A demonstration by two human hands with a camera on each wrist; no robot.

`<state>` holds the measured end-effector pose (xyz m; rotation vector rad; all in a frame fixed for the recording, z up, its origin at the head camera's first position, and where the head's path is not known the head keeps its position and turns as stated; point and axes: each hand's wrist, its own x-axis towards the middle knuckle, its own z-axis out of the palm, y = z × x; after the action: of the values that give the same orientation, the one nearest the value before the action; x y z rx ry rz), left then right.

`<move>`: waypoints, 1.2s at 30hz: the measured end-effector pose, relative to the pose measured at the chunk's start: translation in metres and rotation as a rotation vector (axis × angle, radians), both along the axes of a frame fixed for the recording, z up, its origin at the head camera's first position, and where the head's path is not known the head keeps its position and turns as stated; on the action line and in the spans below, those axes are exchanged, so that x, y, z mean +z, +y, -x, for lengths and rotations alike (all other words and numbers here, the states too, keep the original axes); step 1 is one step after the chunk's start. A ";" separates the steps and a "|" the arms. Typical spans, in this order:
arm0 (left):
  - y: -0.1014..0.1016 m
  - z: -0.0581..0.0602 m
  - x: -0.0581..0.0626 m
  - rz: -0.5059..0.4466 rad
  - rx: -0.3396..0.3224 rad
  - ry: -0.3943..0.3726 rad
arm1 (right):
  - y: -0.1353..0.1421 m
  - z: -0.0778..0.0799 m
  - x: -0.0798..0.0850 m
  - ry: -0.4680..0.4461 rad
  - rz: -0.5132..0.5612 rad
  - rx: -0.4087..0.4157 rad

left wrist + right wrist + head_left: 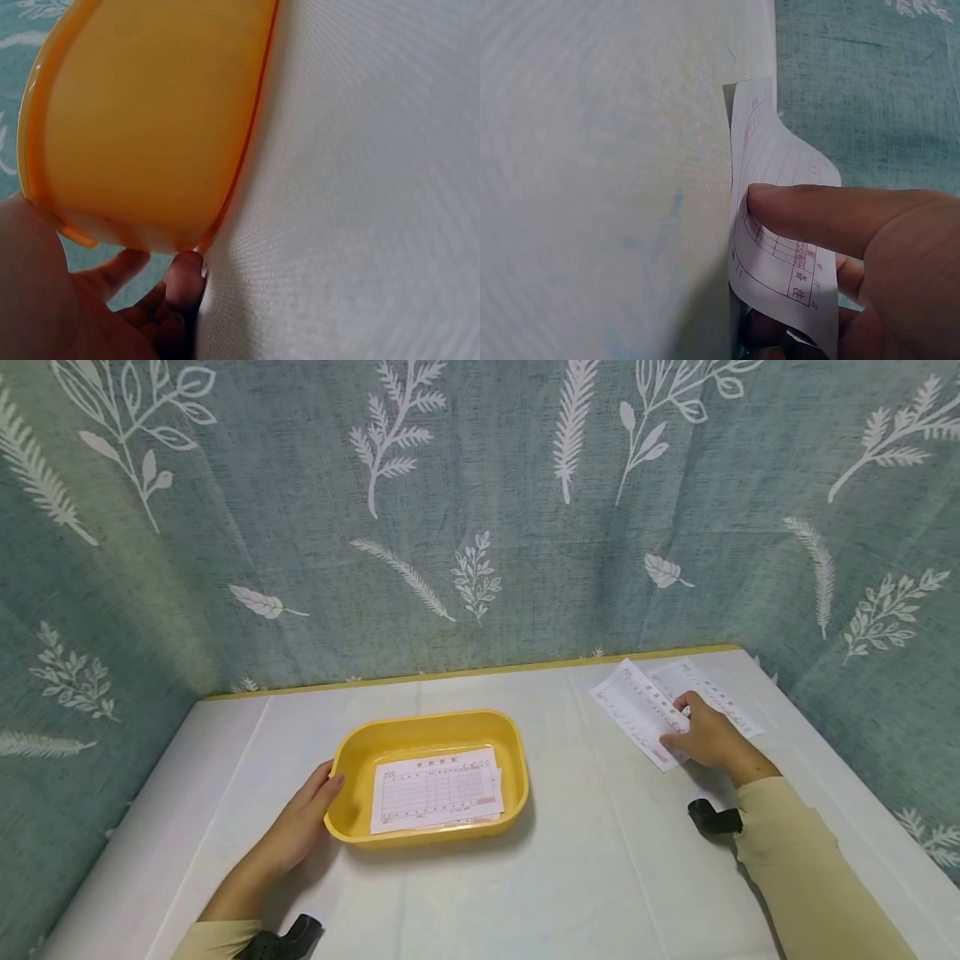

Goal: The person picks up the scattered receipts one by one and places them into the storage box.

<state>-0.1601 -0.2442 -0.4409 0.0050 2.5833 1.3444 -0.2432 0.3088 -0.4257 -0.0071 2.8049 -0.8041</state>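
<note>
A yellow plastic tray [427,723] stands near the middle of the table, with printed paper forms [438,789] stacked inside it. At its left end my left hand [300,818] holds the rim, thumb on top and fingers against the outer wall, as the left wrist view shows beside the tray wall [150,127]. Over at the far right, my right hand [708,739] pinches a printed form [633,706] between thumb and fingers. This form [780,157] bends upward in the right wrist view. A second form [697,681] lies flat behind it, partly covered by the hand.
A white cloth [525,893] covers the table, with a yellow strip [465,672] along its back edge. Green leaf-patterned curtains [480,527] hang behind and at both sides. Black wrist mounts [712,818] sit on both forearms.
</note>
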 end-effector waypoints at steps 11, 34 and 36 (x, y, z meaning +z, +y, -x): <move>0.000 -0.002 -0.001 -0.019 -0.012 0.021 | 0.000 0.000 -0.004 -0.010 0.000 -0.012; -0.001 -0.001 -0.001 -0.016 -0.001 0.013 | 0.000 0.004 -0.003 -0.040 -0.015 0.000; -0.001 -0.001 0.000 -0.013 0.001 0.013 | 0.000 0.004 -0.002 -0.026 -0.017 0.004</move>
<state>-0.1593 -0.2454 -0.4413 0.0155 2.5860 1.3653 -0.2469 0.3084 -0.4281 0.0010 2.7864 -0.7739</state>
